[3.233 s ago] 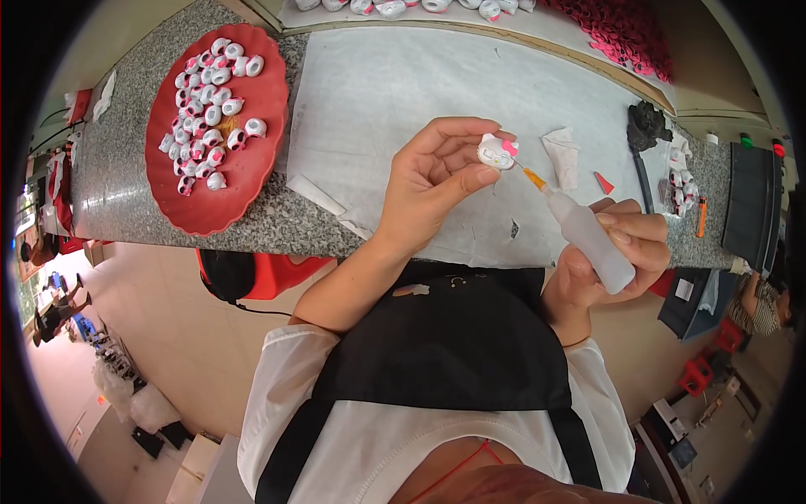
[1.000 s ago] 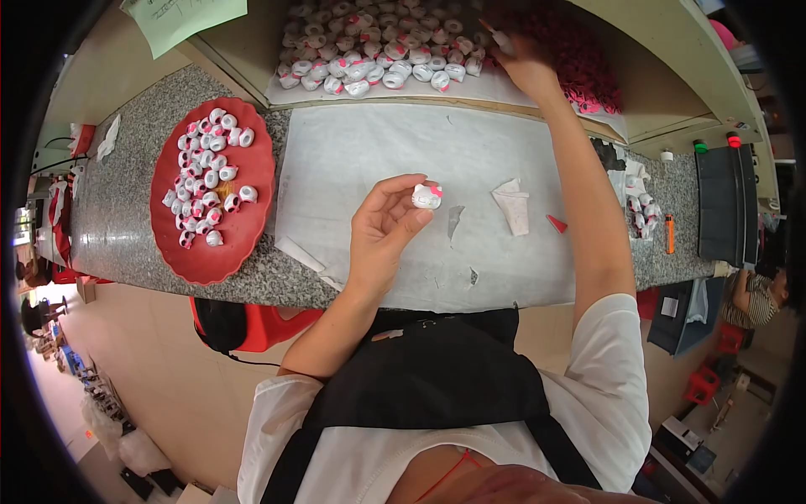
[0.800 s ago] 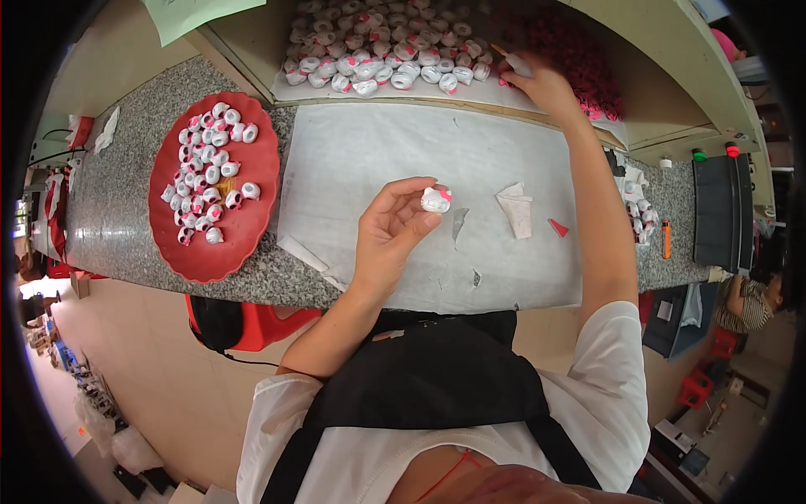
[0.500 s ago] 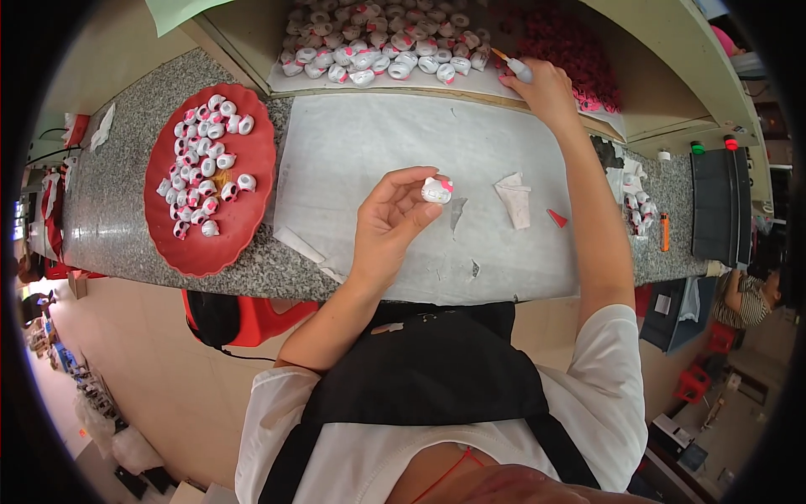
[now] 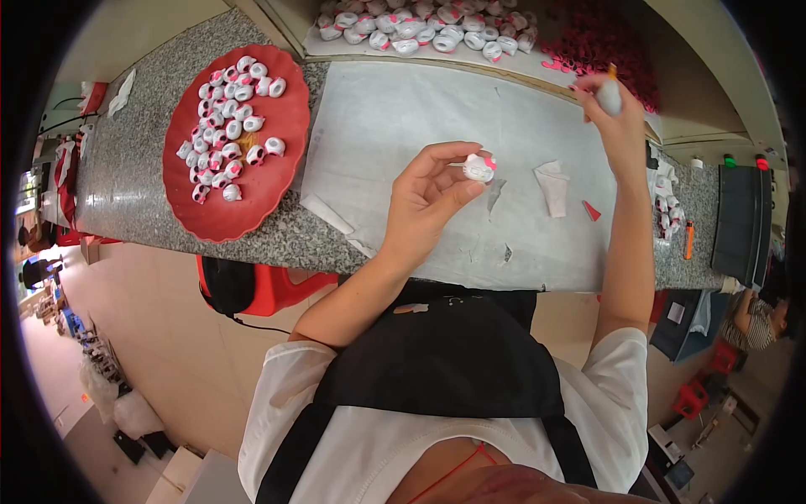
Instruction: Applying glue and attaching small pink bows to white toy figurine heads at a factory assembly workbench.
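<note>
The left hand (image 5: 426, 197) pinches a white head (image 5: 477, 170) (with a pink bow (image 5: 489, 163)) above the paper (image 5: 395, 109) on the bench (image 5: 134, 189). At its two o'clock, the right hand (image 5: 618, 126) grips a bottle (image 5: 610, 99), tip upward, near the pink pieces (image 5: 592, 46); a red tray (image 5: 211, 222) lies at nine o'clock.

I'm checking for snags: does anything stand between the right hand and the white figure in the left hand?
Nothing visible blocks the gap between the right hand and the figure in the left hand. The wood strip crosses it in the picture, but the right hand appears above that.
</note>
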`<state>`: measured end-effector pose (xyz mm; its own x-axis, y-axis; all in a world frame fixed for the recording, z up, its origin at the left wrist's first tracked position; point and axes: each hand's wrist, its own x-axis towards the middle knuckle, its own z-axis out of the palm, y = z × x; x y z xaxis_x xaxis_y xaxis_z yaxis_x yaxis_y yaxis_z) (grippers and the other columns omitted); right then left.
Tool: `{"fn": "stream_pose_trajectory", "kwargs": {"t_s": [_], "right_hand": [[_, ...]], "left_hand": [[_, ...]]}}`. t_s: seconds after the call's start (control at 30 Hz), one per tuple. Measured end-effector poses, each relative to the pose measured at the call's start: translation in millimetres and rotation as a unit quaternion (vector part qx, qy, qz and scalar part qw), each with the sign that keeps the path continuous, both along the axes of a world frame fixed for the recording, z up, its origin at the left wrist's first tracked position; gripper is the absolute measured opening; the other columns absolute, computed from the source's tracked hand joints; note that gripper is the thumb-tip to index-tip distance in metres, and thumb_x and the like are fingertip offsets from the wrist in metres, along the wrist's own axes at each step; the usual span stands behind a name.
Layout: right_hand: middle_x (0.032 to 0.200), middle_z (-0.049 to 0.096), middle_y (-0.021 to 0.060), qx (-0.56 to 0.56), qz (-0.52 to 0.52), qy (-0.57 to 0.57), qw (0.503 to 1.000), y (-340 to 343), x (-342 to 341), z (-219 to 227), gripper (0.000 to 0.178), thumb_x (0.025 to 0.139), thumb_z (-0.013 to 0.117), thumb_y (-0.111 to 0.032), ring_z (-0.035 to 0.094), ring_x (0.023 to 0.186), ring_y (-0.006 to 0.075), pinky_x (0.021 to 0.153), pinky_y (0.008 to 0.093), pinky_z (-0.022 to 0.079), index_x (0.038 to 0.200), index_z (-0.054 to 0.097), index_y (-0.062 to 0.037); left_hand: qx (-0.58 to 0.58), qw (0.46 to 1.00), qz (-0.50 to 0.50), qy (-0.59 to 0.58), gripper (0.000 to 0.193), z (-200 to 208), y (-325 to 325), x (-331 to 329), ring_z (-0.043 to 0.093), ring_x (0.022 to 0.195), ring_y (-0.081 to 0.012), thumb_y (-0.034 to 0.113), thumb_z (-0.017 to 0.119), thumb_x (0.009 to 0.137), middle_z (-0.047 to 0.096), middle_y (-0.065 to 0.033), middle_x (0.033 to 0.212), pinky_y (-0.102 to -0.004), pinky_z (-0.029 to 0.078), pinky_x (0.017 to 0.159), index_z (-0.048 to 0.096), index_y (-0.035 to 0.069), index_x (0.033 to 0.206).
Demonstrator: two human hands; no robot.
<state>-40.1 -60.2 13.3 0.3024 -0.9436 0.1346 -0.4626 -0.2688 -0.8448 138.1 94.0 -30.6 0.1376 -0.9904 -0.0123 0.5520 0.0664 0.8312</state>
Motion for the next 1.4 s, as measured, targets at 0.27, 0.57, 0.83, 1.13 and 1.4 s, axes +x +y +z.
{"fn": "stream_pose_trajectory", "kwargs": {"t_s": [0.27,0.57,0.83,1.13,1.4], "right_hand": [[0.071,0.052,0.0119,0.198,0.033,-0.295,0.934,110,14,-12,0.013,0.065,0.057,0.006,0.05,0.058,0.0145,0.055,0.024,0.041,0.073,0.048,0.0011],[0.07,0.053,0.012,0.251,0.032,-0.387,0.887,121,28,-23,0.01,0.067,0.056,0.004,0.051,0.057,0.016,0.052,0.0255,0.041,0.073,0.049,0.0002],[0.071,0.053,0.0109,0.236,0.015,-0.385,0.892,122,32,-27,0.01,0.068,0.056,0.004,0.051,0.059,0.0146,0.052,0.0249,0.04,0.072,0.048,0.0001],[0.075,0.051,0.0084,0.166,0.029,-0.345,0.923,125,31,-29,0.02,0.066,0.059,0.003,0.049,0.059,0.0118,0.05,0.0212,0.039,0.083,0.049,0.0007],[0.079,0.054,0.011,0.208,0.087,-0.35,0.909,126,31,-30,0.031,0.064,0.061,0.003,0.051,0.06,0.0137,0.049,0.0222,0.041,0.093,0.05,0.0034]], "left_hand": [[-0.066,0.99,0.018,-0.127,0.031,0,1,-6,0.052,0.088,-0.0168,-0.007,0.052,0.072,0.052,-0.0141,0.1,-0.0269,0.043,0.076,0.045,-0.002,0.101],[-0.119,0.956,0.077,-0.258,0.026,-6,-2,-14,0.054,0.082,-0.0171,-0.006,0.056,0.068,0.055,-0.01,0.094,-0.0249,0.047,0.068,0.055,0.002,0.093],[-0.13,0.958,0.06,-0.246,0.026,-6,-1,-14,0.053,0.086,-0.0174,-0.005,0.057,0.068,0.054,-0.0099,0.096,-0.0261,0.046,0.071,0.054,0.001,0.093],[-0.076,0.994,-0.038,-0.062,0.026,1,2,-6,0.05,0.092,-0.017,-0.003,0.055,0.072,0.052,-0.012,0.099,-0.0283,0.042,0.079,0.05,-0.003,0.097],[-0.084,0.992,-0.089,-0.028,0.023,-1,4,-4,0.051,0.09,-0.0179,-0.003,0.053,0.073,0.054,-0.0127,0.097,-0.0281,0.042,0.078,0.051,-0.004,0.096]]}}
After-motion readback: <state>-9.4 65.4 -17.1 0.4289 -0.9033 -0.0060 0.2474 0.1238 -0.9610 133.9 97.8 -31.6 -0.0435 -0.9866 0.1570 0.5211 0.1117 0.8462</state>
